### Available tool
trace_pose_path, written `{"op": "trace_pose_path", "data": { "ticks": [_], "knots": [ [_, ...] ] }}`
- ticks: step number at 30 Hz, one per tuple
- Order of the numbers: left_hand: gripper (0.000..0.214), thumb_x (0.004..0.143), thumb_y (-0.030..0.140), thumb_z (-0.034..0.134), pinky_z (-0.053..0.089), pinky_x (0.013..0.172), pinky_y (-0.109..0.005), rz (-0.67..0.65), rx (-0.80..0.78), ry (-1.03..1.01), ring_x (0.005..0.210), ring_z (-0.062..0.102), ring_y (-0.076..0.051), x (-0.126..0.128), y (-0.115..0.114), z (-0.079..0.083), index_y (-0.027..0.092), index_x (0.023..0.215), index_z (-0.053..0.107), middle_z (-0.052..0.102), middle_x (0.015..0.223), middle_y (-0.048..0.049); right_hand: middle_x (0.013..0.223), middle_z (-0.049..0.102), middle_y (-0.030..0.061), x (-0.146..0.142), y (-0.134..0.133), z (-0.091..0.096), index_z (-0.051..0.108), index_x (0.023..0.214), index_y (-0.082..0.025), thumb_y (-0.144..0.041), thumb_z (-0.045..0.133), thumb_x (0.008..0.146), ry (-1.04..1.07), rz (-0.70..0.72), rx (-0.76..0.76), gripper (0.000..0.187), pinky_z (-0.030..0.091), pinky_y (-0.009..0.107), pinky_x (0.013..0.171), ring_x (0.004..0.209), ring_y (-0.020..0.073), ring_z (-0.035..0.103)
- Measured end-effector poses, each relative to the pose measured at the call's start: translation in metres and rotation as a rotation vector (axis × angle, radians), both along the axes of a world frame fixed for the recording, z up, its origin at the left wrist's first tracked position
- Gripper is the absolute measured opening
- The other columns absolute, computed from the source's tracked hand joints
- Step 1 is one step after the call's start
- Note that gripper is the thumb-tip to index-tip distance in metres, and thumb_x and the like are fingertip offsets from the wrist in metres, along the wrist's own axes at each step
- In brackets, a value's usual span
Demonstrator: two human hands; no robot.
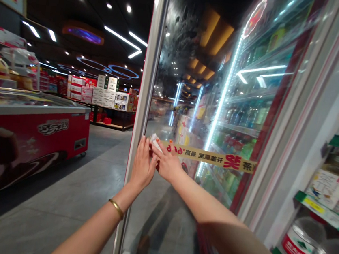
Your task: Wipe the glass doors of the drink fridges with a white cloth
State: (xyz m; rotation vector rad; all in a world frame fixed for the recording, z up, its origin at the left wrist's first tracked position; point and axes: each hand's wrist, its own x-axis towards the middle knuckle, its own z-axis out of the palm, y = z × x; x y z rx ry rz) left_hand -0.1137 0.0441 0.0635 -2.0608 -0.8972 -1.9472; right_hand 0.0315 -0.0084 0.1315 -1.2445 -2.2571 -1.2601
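On the glass door [194, 125], the right hand [168, 163] holds white tissue [156, 141]; the left hand [144, 165] lies alongside, fingers straight, thumb apart.

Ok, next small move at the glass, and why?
Probably slide the right hand and white wad up the glass, left hand staying by the frame: what look like smudges show higher up.
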Motion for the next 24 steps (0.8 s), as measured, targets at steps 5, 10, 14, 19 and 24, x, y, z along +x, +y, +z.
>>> {"op": "trace_pose_path", "data": {
  "ticks": [5,10,14,19,24],
  "knots": [
    [0.076,0.112,0.044,0.047,0.024,0.141,-0.055,-0.021,0.019,0.088,0.174,0.019,-0.026,-0.003,-0.002,0.007,0.027,0.178,0.013,0.022,0.186,-0.0123,0.186,0.023,0.0060,0.018,0.008,0.069,0.029,0.176,-0.030,-0.039,0.047,0.112,0.264,-0.085,0.187,0.067,-0.010,0.078,0.134,0.175,0.0321,0.003],
    [0.077,0.112,0.046,0.044,0.023,0.141,-0.055,-0.024,0.024,0.119,0.174,0.016,-0.027,0.001,0.001,0.024,0.025,0.178,0.011,0.021,0.185,-0.0139,0.183,0.030,0.0074,0.038,-0.026,0.008,0.041,0.171,-0.029,-0.037,0.051,0.110,0.237,-0.177,0.114,0.062,-0.009,0.078,0.134,0.174,0.0353,0.010],
    [0.079,0.113,0.047,0.040,0.025,0.141,-0.054,-0.028,0.021,0.098,0.174,0.016,-0.027,-0.003,0.006,0.034,0.021,0.178,0.003,0.016,0.186,-0.0176,0.181,0.036,0.0024,0.012,-0.014,0.014,0.055,0.163,-0.030,-0.035,0.055,0.108,-0.012,-0.061,-0.093,0.055,-0.002,0.065,0.141,0.173,0.0289,0.018],
    [0.080,0.112,0.048,0.043,0.022,0.142,-0.054,-0.034,0.022,0.133,0.174,0.014,-0.028,-0.008,0.004,0.034,0.022,0.179,0.007,0.013,0.186,-0.0161,0.187,0.020,0.0047,0.046,-0.018,0.068,0.027,0.176,-0.033,-0.043,0.047,0.112,0.335,-0.238,0.171,0.068,0.000,0.081,0.133,0.174,0.0366,0.007],
    [0.076,0.111,0.048,0.045,0.013,0.142,-0.058,-0.024,0.018,0.184,0.174,0.012,-0.029,0.011,-0.004,0.025,0.026,0.178,0.016,0.018,0.186,-0.0132,0.186,0.023,0.0118,0.091,-0.062,-0.024,0.036,0.174,-0.031,-0.040,0.048,0.111,0.557,-0.550,0.253,0.064,0.010,0.088,0.128,0.172,0.0444,0.012]
  ]
}}
